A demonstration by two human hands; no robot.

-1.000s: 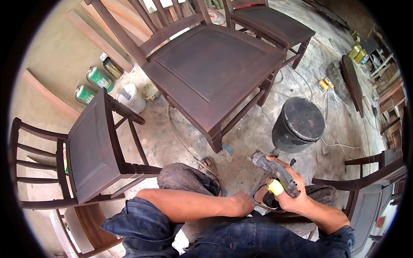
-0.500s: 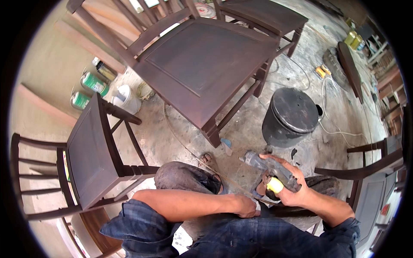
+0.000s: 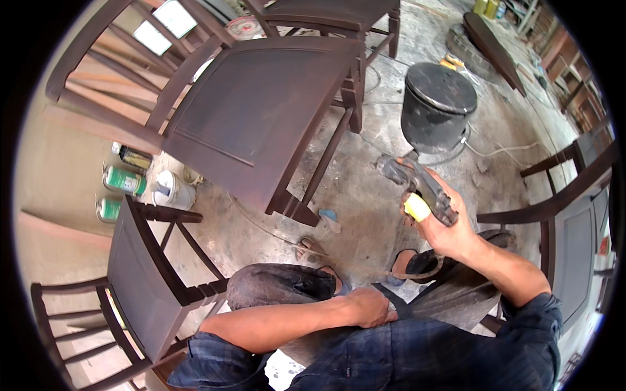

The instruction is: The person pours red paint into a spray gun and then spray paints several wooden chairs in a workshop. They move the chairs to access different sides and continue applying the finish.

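Note:
My right hand (image 3: 451, 225) is wrapped round a dark, stained spray gun (image 3: 424, 189), held up in front of my right knee with its nozzle end toward the far left. Something bright yellow (image 3: 417, 206) covers my thumb. A hose (image 3: 417, 274) shows below the gun, near my right foot. My left hand (image 3: 368, 307) lies closed on my lap, fingers curled under; whatever they hold, if anything, is hidden. Ahead to the left stands a dark brown wooden chair (image 3: 254, 98), its seat facing up. Beyond the gun is a black lidded bucket (image 3: 435, 111).
Another dark chair (image 3: 147, 274) stands at my left, one more (image 3: 567, 215) at my right, and another (image 3: 319, 13) at the back. Green cans (image 3: 124, 181) and a white bucket (image 3: 175, 192) sit by the left wall. A cord (image 3: 502, 151) crosses the floor beyond the black bucket.
My right hand has lifted the spray gun farther from my lap. The view has turned, so the chair ahead sits farther left and the black bucket higher. My left hand stays on my lap.

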